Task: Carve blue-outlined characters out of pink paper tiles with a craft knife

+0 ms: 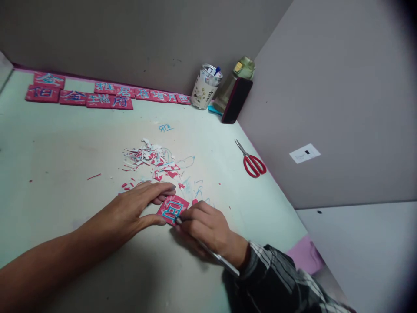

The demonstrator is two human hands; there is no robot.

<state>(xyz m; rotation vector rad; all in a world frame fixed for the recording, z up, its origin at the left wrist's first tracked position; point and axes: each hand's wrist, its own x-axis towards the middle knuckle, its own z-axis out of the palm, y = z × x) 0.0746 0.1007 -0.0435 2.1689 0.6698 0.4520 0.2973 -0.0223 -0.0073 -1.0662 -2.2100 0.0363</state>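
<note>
On pale table (48, 143), left hand (137, 208) flat pins pink sign (172, 209) while right hand (205, 226), gripping knife (215, 256), picks out scraps; next needs steady tip

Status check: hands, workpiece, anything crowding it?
Left hand pins red tile. Right hand grips metal tool, tip on tile. Paper scraps just behind.

Chinese characters, perhaps 金 (49, 79), on red tiles (109, 101).
</note>
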